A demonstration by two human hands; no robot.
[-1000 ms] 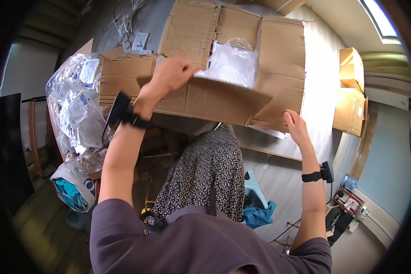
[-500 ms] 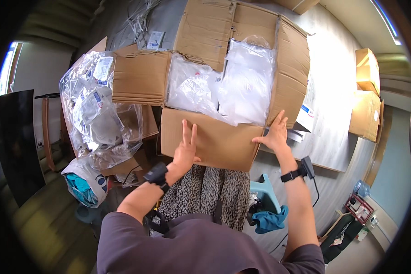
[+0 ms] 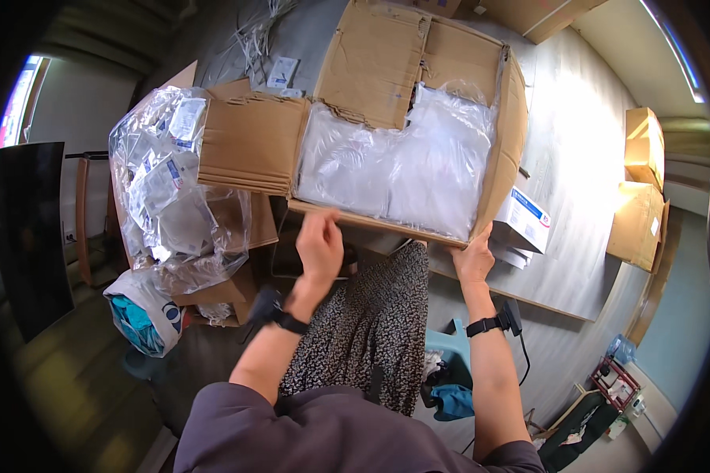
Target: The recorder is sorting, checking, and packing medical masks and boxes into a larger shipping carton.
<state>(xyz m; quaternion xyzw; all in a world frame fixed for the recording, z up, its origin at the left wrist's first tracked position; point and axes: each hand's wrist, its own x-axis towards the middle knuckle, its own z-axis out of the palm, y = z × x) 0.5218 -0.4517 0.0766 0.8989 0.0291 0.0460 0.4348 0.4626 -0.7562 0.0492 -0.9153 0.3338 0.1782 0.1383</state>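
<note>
An open cardboard box stands before me, its flaps spread at the left, back and right. Clear plastic bags of whitish contents fill it, but what they hold is blurred by the film. At the box's front edge, the fingers of my left hand are curled against the near flap, which shows as a thin strip. My right hand grips the front right corner, thumb in front and fingers up along the side. Both wrists wear black straps with small devices.
Left of the box is a large clear bag of small packets; below it, a white bag with teal contents. A white-and-blue carton lies to the right. A light blue stool stands below. Boxes sit far right.
The near flap, spread broad toward me before, now appears edge-on. My left fingers went from extended to curled, and my right hand from spread to gripping the corner. The view has shifted slightly.
</note>
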